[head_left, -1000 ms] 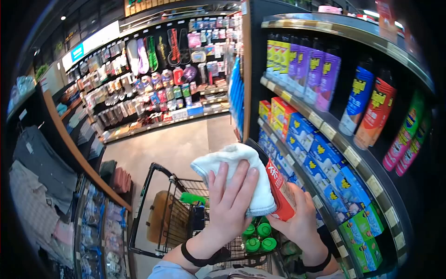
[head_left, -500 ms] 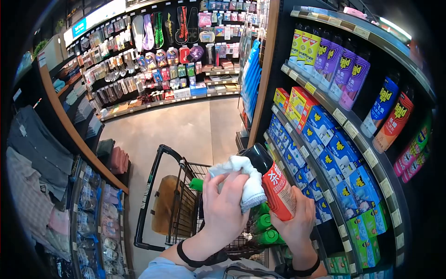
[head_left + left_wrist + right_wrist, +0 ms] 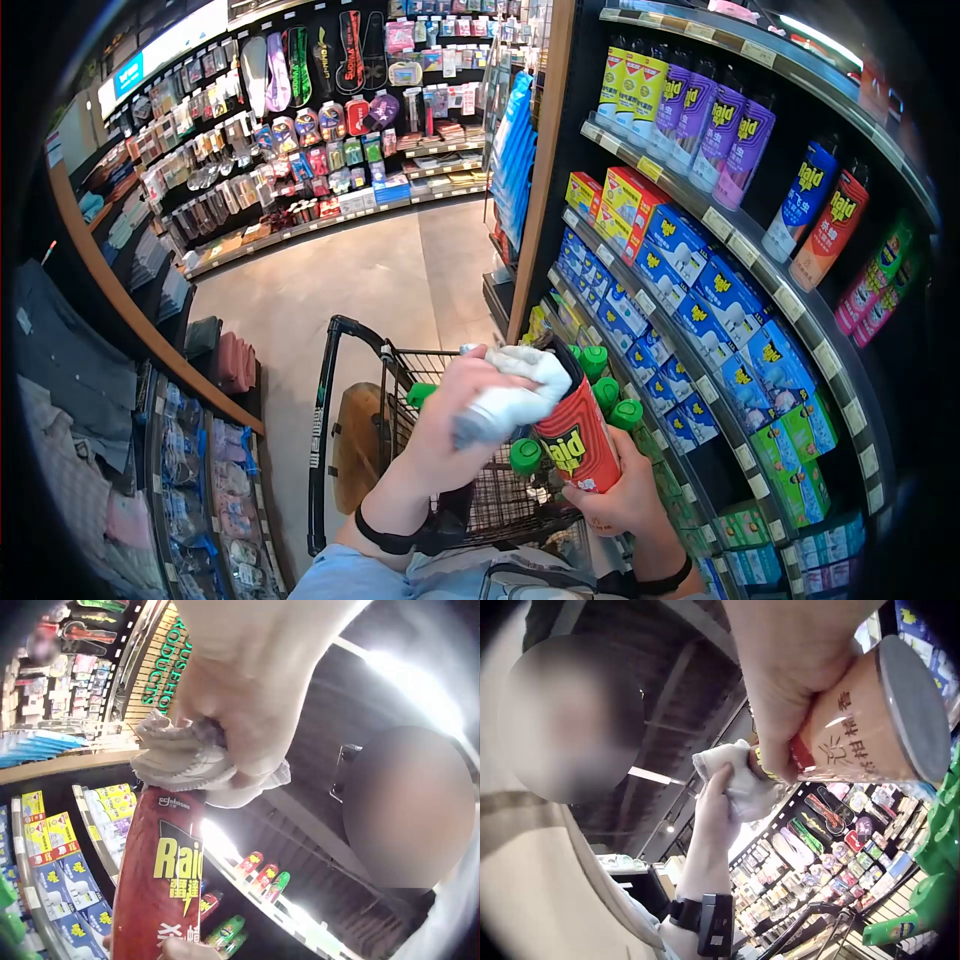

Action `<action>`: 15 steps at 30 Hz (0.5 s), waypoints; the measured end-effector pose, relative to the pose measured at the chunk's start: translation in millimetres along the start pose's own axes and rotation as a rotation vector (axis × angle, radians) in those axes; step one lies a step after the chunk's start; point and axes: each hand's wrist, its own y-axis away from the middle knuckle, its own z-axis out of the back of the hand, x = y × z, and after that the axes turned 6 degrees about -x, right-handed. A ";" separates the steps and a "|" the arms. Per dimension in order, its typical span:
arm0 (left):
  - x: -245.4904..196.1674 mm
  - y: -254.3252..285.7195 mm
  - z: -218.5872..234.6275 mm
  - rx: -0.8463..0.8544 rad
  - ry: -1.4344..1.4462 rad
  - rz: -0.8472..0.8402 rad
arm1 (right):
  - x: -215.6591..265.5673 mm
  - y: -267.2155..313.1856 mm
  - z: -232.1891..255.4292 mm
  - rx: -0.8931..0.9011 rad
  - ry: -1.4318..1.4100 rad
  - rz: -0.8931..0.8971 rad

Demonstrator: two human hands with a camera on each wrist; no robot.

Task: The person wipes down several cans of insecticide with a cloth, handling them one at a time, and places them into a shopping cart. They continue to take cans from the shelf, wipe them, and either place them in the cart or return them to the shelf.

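My right hand (image 3: pixel 625 490) grips the lower part of a red Raid spray can (image 3: pixel 575 435), which tilts to the left with its yellow logo facing up. Bunched in my left hand (image 3: pixel 455 400) is a white cloth (image 3: pixel 515 390), blurred at its near end and held against the can's dark cap. The left wrist view has the cloth (image 3: pixel 180 761) wrapped over the can's top, hiding most of the cap. From the right wrist, the can's grey base (image 3: pixel 915 709) shows beyond the right hand (image 3: pixel 787 667).
Below the hands stands a black wire shopping cart (image 3: pixel 322 450) holding several green-capped bottles (image 3: pixel 525 456). Shelves on the right carry spray cans (image 3: pixel 715 140) and blue Raid boxes (image 3: pixel 720 290). Folded clothes (image 3: pixel 237 362) lie on the left, and a wall of hanging goods (image 3: pixel 330 125) faces me.
The cloth has gone from spread flat along the can to bunched at its cap. The can has turned from its Chinese lettering to its Raid logo. The head view has shifted slightly.
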 end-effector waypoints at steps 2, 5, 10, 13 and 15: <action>-2.1 18.0 -9.2 -0.443 0.547 0.377 | 1.1 2.7 -3.4 0.042 -0.115 -0.044; -3.3 4.2 -0.7 -0.810 0.597 0.502 | 4.5 5.6 -5.4 0.058 -0.248 -0.099; 3.9 1.5 -3.7 -0.211 0.454 0.205 | 13.4 11.3 -9.5 0.093 -0.234 -0.066; 4.8 -9.8 -3.8 -0.080 0.574 0.283 | 8.1 17.0 -8.9 0.146 -0.245 -0.097; 11.0 -12.7 -1.5 -0.034 0.865 0.441 | 10.2 19.1 -5.8 0.168 -0.293 -0.120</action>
